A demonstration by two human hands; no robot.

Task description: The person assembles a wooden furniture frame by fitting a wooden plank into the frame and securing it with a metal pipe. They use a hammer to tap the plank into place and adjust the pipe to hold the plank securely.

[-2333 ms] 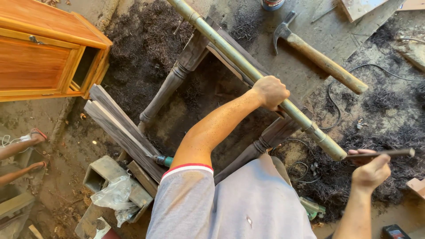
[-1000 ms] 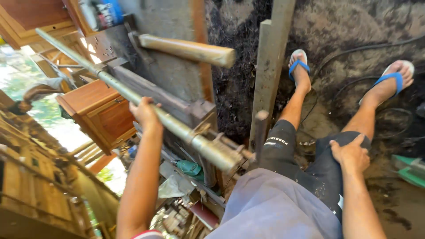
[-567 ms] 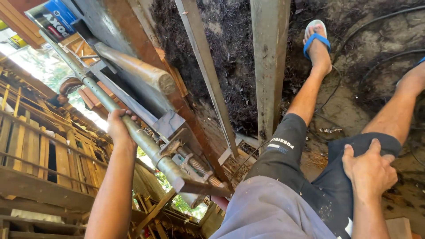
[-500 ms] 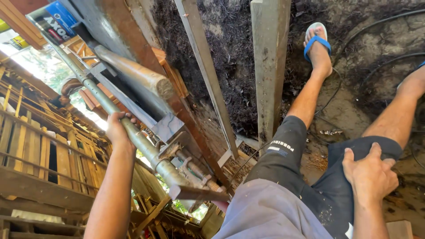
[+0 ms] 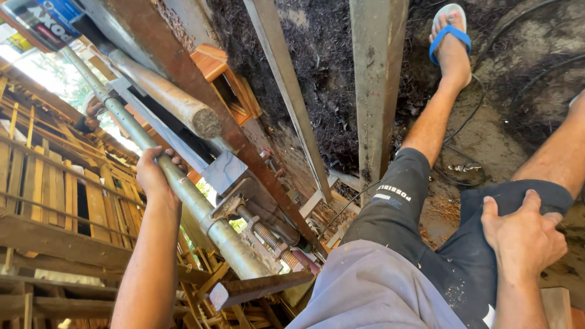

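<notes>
Hands are working apart at a cluttered woodshop: the left hand (image 5: 157,176) is wrapping closed around a long grey metal pipe clamp (image 5: 201,213), while the right hand (image 5: 523,239) is resting flat, fingers spread and holding nothing, on the dark shorts (image 5: 451,256) over the person's right thigh; the pipe is running from the upper left down toward the person's lap, its threaded screw (image 5: 263,234) and flat steel jaw plate (image 5: 259,287) sitting just below the grip; beside it a turned wooden leg (image 5: 166,97) is lying against a rusty brown steel beam (image 5: 201,85), with an orange wooden cabinet (image 5: 225,82) showing behind; two grey upright posts (image 5: 378,91) are standing over dark soil and sawdust; a foot in a blue sandal (image 5: 450,39) is stretching out on the dirt near loose black cables (image 5: 463,128). With only one hand on the long pipe, it looks liable to swing or slide, and the plate's hard edge could be heading for the knee; the wooden leg appears only loosely propped and might roll off if the clamp is jolted; the cables underfoot look like a tripping risk should the person be standing up.
</notes>
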